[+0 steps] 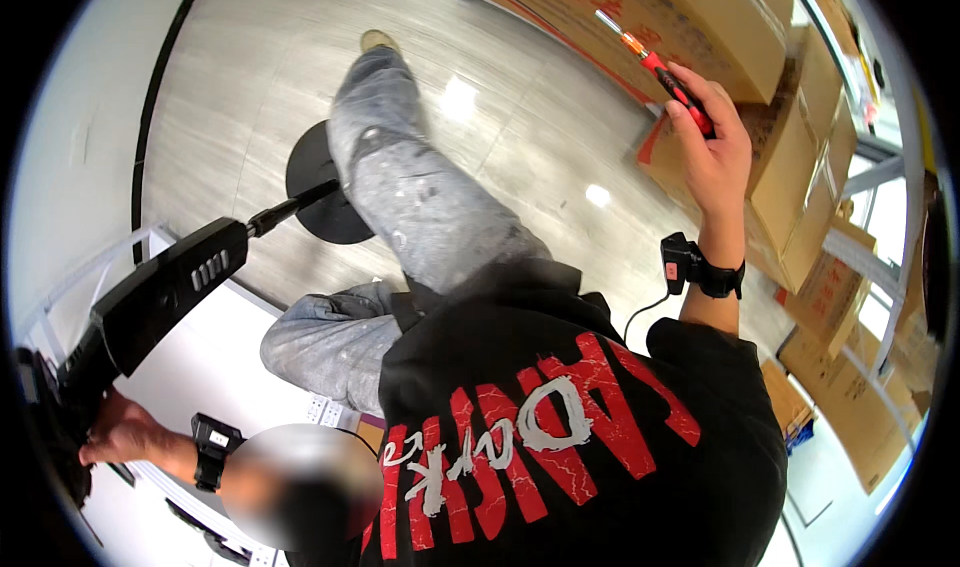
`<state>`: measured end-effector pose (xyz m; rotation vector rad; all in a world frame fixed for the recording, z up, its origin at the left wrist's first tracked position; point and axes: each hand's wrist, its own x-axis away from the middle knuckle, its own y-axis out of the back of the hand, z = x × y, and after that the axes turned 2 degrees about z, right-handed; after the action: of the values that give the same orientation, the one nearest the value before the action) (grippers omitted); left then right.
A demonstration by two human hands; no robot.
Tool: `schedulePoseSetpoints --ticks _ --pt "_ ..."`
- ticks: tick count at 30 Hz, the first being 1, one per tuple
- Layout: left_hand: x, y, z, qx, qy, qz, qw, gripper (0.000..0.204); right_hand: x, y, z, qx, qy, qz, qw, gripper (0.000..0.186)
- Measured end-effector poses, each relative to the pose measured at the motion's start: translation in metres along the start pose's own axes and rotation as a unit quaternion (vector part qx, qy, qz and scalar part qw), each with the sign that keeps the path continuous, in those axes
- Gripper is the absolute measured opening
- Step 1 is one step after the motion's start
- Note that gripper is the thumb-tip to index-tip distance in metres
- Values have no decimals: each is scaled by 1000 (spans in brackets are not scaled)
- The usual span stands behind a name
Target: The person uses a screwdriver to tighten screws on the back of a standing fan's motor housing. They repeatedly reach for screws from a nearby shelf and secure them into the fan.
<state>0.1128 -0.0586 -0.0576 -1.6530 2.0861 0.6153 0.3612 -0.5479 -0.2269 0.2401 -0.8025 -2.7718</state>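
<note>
My right hand (715, 157) is raised at the upper right, closed around the red handle of a screwdriver (660, 72) whose orange shaft and metal tip point up and to the left. My left hand (120, 437) is low at the left edge and grips the near end of a long black device (165, 292) with small buttons on it. A thin rod joins that device to a round black base (325, 192) on the floor. Both wrists carry black strapped units (700, 267) (215, 447). My leg in grey spattered jeans (420, 197) stretches out over the base.
Stacked brown cardboard boxes (700, 7) (800, 187) line the right side on metal shelving (870, 177). A white surface (230, 337) with a white power strip (325, 407) lies at the lower left. Pale wood floor (250, 57) fills the middle.
</note>
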Motion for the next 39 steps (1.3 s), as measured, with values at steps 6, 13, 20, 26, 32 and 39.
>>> schedulePoseSetpoints --ticks 6,13,20,26,32,39 --pt "2 5 0 2 26 43 999 71 38 15 -87 -31 -72 30 996 28" --pt "-10 35 4 33 104 66 992 84 54 11 -114 -101 -144 45 983 28" --pt "-30 58 21 74 77 99 989 80 66 4 -134 -192 -215 113 951 23" --pt "-40 77 34 84 85 111 987 85 83 -4 -161 -143 -209 127 959 17" --pt "-44 82 38 79 55 113 989 83 80 -17 -196 -7 -285 167 944 29" --pt "-49 90 49 91 44 99 990 92 117 -51 -238 -85 -318 245 912 28"
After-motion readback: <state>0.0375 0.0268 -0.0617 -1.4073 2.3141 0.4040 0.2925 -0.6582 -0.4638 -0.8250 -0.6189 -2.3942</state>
